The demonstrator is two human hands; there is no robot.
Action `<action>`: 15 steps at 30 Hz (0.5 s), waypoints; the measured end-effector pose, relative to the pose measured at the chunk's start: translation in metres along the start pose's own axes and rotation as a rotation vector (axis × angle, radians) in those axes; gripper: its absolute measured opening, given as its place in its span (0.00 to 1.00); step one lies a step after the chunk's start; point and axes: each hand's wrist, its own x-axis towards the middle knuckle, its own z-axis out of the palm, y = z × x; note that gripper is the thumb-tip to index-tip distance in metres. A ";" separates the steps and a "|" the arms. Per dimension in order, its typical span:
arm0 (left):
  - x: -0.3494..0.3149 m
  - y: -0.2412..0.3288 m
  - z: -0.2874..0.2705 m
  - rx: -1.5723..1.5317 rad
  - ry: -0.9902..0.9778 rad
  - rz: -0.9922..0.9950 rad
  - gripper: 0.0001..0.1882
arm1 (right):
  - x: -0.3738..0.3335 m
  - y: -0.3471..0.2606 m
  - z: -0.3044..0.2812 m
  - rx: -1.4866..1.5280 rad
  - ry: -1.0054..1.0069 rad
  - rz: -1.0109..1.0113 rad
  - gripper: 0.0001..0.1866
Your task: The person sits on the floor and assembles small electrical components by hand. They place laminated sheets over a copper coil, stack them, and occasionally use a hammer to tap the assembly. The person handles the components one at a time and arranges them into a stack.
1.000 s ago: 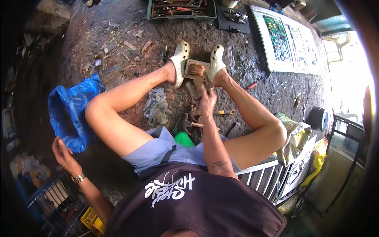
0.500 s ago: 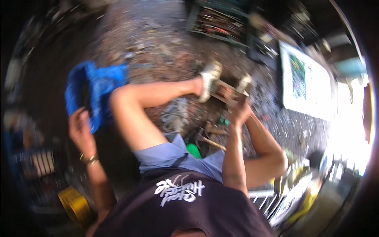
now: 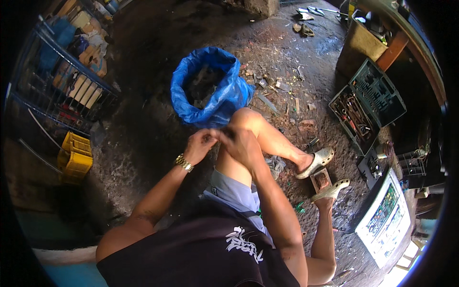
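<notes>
Both hands meet just in front of my raised left knee, close to the near rim of an open blue plastic bag point(image 3: 213, 115). My left hand point(image 3: 198, 147), with a gold watch at the wrist, has its fingers curled in; anything held there is too small and dark to name. Beside and touching it, my right hand point(image 3: 241, 147) is smeared by motion, so its grip does not show. Dark bits of material lie inside the bag. A small block-like piece with a reddish-brown middle point(image 3: 322, 181) rests on the floor between my two clog-clad feet.
An open green tool case point(image 3: 356, 112) holds several tools at the right. Below it stands a white printed board point(image 3: 385, 215). Scraps and splinters point(image 3: 282, 86) litter the floor beyond the bag. At left are a blue metal rack point(image 3: 67, 81) and a yellow crate point(image 3: 75, 158).
My view has swung left. My right hand has left the block between my feet and come over to my left hand. My left hand, earlier beside the bag with fingers apart, is now curled.
</notes>
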 end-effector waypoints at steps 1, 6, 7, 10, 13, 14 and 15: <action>-0.001 -0.006 -0.007 0.037 0.048 0.037 0.12 | -0.021 0.011 0.003 0.102 0.032 0.087 0.27; -0.006 0.023 0.003 0.042 0.022 0.192 0.08 | -0.171 0.052 -0.075 0.320 0.478 0.674 0.14; -0.006 0.039 0.017 0.014 -0.027 0.239 0.07 | -0.204 0.051 -0.095 0.270 0.610 0.728 0.14; -0.022 0.105 0.060 -0.080 -0.307 0.388 0.05 | -0.304 0.025 -0.133 0.158 0.995 0.925 0.13; -0.073 0.179 0.096 -0.159 -0.723 0.785 0.09 | -0.388 -0.022 -0.129 0.050 1.308 0.885 0.13; -0.096 0.203 0.105 -0.208 -0.818 0.996 0.09 | -0.404 -0.033 -0.122 0.067 1.390 0.816 0.12; -0.117 0.226 0.108 -0.118 -0.985 1.170 0.11 | -0.414 -0.044 -0.113 0.070 1.436 0.804 0.12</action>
